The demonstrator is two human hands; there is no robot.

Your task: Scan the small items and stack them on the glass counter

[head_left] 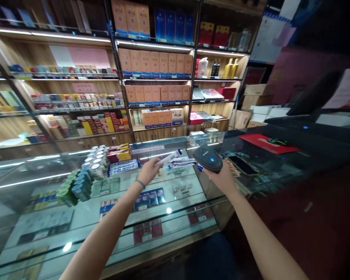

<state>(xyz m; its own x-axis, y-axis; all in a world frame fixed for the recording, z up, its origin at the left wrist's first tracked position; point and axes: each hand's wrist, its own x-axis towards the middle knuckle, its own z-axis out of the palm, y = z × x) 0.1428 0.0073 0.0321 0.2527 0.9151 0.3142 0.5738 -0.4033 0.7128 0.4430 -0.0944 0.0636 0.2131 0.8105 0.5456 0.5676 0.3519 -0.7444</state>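
My left hand (150, 171) pinches one end of a slim white packet with blue ends (169, 157), held above the glass counter (163, 179). In my right hand (223, 179) is a black barcode scanner (208, 158) with a blue light on top, its head turned toward the packets. Between the two hands lies a loose pile of similar white and blue packets (183, 162). Left of my left hand, more such packets (123, 167) lie in a neat stack, with red and yellow packs (119, 153) behind them.
Several cans (96, 161) and green and blue packs (76, 186) stand on the counter's left side. To the right lie a phone (242, 165) and a red mat (268, 144) with a mouse (277, 142). Shelves of boxes (156, 62) line the wall behind.
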